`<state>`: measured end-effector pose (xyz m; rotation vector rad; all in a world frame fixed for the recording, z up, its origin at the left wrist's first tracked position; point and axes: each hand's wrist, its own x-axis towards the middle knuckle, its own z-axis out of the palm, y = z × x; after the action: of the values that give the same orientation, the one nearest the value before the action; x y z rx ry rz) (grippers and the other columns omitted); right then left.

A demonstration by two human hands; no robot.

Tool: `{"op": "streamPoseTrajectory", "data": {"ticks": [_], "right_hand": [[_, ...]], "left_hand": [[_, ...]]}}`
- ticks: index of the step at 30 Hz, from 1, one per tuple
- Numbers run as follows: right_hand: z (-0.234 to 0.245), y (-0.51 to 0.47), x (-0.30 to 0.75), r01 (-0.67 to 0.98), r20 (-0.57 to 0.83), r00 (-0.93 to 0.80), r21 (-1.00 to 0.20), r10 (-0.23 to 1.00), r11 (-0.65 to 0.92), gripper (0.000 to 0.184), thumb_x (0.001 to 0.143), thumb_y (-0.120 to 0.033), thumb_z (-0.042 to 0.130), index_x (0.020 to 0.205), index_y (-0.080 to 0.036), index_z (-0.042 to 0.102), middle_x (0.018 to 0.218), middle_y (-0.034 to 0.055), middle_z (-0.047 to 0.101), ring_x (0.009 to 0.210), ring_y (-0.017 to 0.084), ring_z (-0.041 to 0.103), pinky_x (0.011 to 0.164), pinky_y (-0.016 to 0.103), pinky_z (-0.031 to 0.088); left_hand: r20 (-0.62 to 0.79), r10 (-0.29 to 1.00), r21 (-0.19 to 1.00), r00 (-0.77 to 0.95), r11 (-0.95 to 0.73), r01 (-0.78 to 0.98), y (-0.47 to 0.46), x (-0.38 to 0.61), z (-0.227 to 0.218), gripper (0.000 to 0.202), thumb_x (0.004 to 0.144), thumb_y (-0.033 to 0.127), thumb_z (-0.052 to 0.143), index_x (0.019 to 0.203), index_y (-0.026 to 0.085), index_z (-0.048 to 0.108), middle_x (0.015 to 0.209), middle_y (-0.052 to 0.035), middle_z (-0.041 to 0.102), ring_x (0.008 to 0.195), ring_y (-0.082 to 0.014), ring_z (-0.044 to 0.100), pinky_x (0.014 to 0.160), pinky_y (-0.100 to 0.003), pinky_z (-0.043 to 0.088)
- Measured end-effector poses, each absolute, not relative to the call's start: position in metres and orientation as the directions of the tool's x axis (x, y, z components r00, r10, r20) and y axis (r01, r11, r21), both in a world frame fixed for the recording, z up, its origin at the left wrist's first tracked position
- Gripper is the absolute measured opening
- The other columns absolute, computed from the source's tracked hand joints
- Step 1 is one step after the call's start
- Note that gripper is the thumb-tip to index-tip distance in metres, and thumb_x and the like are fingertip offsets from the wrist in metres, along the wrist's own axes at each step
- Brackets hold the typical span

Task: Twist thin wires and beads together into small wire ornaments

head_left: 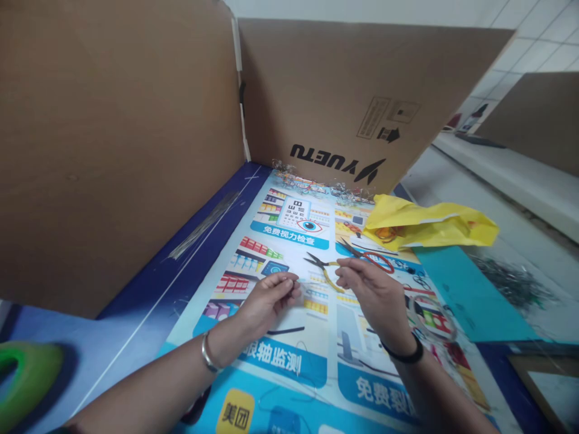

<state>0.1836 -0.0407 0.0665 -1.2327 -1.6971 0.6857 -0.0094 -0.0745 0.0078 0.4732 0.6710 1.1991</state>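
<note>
My left hand point(275, 295), with a silver bangle point(208, 354) at the wrist, is closed in a pinch. A faint thin wire point(313, 282) seems to run from its fingertips toward my right hand point(373, 292). The right fingers are pressed together too; what they hold is hidden. Pliers with yellow handles point(332, 280) lie spread just beyond the right fingertips, one handle partly covered by them. Behind that hand rest scissors with red handles point(379, 261). Both hands are over a printed poster sheet point(294, 313).
Cardboard panels point(362, 72) stand at the back and left. Tangled wire scraps point(350, 193) lie along the back panel. To the right are a yellow bag point(434, 223), a teal board point(461, 295) and a dark wire pile point(515, 280). A green tape roll point(34, 380) sits front left.
</note>
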Motion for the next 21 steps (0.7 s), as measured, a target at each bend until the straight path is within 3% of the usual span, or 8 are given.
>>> {"op": "streamPoseTrajectory", "data": {"ticks": [5,10,14,21], "right_hand": [[0.087,-0.052,0.183,0.619,0.568,-0.245,-0.532,0.786,0.578,0.014,0.082,-0.026,0.058,0.089,-0.025,0.07,0.087,0.003,0.072,0.08,0.02,0.067,0.076,0.034,0.053],[0.096,-0.06,0.182,0.668,0.631,-0.343,-0.356,0.695,0.653,0.017,0.084,-0.023,0.056,0.094,-0.025,0.069,0.088,0.0028,0.072,0.081,0.019,0.068,0.077,0.031,0.053],[0.096,-0.062,0.181,0.685,0.658,-0.371,-0.281,0.655,0.672,0.016,0.084,-0.021,0.056,0.095,-0.023,0.067,0.089,0.0035,0.072,0.081,0.018,0.068,0.076,0.028,0.053],[0.099,-0.059,0.184,0.684,0.688,-0.345,-0.282,0.639,0.673,0.012,0.083,-0.017,0.058,0.09,-0.018,0.067,0.085,0.0037,0.072,0.077,0.015,0.068,0.075,0.025,0.053]], "left_hand": [[-0.202,0.935,0.672,0.292,0.35,-0.653,-0.079,-0.008,0.007,0.013,0.077,0.018,0.066,0.088,0.013,0.063,0.079,-0.0036,0.063,0.073,-0.0094,0.061,0.063,-0.017,0.047],[-0.249,0.914,0.687,0.321,0.401,-0.606,-0.081,-0.006,0.003,0.018,0.076,0.019,0.068,0.092,0.012,0.063,0.085,-0.0059,0.065,0.076,-0.0111,0.063,0.067,-0.018,0.049],[-0.286,0.899,0.688,0.333,0.434,-0.581,-0.081,-0.007,-0.001,0.024,0.074,0.019,0.07,0.095,0.012,0.062,0.085,-0.0069,0.067,0.077,-0.0122,0.064,0.069,-0.02,0.05],[-0.269,0.889,0.706,0.371,0.444,-0.552,-0.081,-0.008,0.0,0.025,0.074,0.021,0.069,0.097,0.012,0.062,0.088,-0.0073,0.068,0.078,-0.0113,0.064,0.068,-0.018,0.049]]}}
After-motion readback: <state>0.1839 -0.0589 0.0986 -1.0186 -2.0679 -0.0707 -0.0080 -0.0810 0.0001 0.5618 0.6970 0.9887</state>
